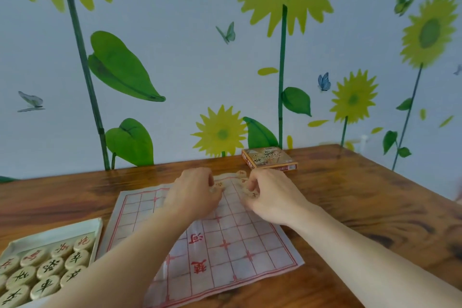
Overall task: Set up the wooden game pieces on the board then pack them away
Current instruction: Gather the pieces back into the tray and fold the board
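A paper game board (225, 240) with a red grid lies on the wooden table (350, 202). At its far edge my left hand (192, 190) pinches a round wooden piece (219, 184), fingers curled over it. Beside it my right hand (270, 195) grips another wooden piece (254, 194) with curled fingers. One more piece (241, 173) sits just beyond the hands at the board's far edge. A white box tray (98, 226) at the near left holds several round pieces (50, 266) with red or black characters.
The box lid (270, 157), printed in brown and orange, lies on the table behind the board near the wall. A wall with sunflower decals stands right behind the table's far edge. The table's right edge runs diagonally at the right.
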